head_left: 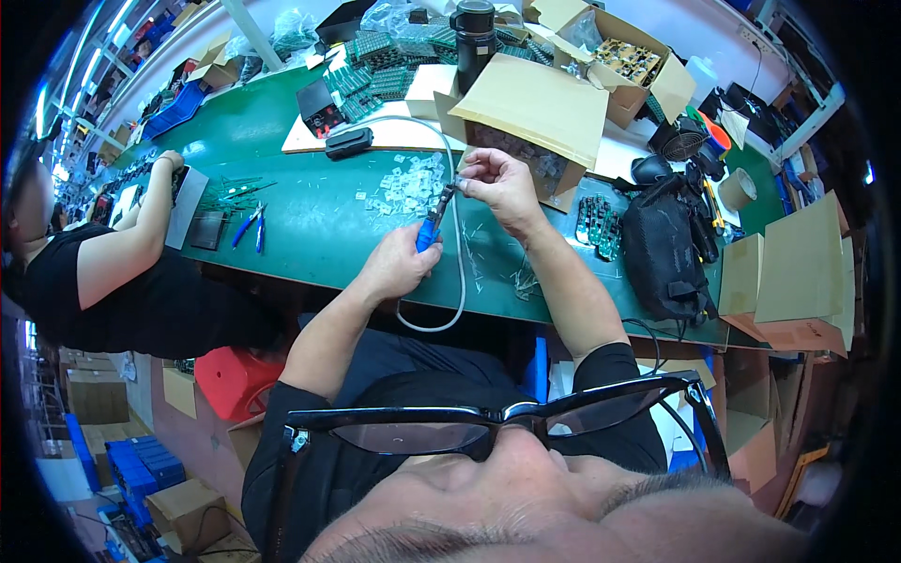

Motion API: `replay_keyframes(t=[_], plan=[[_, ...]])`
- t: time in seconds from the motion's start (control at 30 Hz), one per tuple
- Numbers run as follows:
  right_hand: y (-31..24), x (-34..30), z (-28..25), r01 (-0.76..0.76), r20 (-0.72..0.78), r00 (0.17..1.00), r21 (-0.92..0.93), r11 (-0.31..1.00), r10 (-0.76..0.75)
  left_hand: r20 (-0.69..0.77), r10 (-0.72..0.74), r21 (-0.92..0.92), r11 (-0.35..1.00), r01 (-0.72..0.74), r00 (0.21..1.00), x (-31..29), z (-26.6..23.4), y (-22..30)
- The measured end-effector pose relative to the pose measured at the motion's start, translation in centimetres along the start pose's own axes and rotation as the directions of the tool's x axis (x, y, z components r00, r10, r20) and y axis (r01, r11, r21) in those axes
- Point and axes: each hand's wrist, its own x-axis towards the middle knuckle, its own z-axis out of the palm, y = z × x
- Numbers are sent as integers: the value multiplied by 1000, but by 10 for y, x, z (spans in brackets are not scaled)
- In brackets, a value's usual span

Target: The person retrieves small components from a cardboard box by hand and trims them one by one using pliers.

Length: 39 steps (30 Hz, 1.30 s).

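Note:
My left hand (399, 261) is wrapped round a blue-handled corded tool (429, 233) whose dark shaft slants up and to the right. Close to the shaft's far end is my right hand (505, 190), thumb and fingers pinched together. What sits between those fingertips is too small to make out. A grey cable (461, 272) loops around the tool and down past my left wrist. Just beyond the tool, small whitish translucent pieces (405, 184) lie scattered on the green tabletop (324, 211).
Green circuit boards (375, 80) are heaped at the back beside a dark thermos (474, 42). An open cardboard box (535, 98) stands behind my right hand, a black bag (662, 244) to the right. Blue-handled pliers (248, 225) lie left, near another person's arm (127, 249).

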Motion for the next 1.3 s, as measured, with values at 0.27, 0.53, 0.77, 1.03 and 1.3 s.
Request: replay_keyframes(t=[0.27,0.53,0.77,1.03,1.3], plan=[[8,4,2,-88,-70,994,-99,991,81,255,174,-916,359,180,951,29,4,-84],[51,8,5,32,50,999,-271,962,-19,328,402,-944,100,315,855,45,6,-97],[4,17,-24,-20,-123,964,-917,398,-234,346,383,-938,153,310,856,41,2,-100],[30,29,-50,-216,-215,943,-976,25,-255,364,365,-930,196,311,857,43,3,-98],[24,32,-54,-235,-233,966,-972,2,-108,364,365,-930,196,312,857,43,3,-97]])
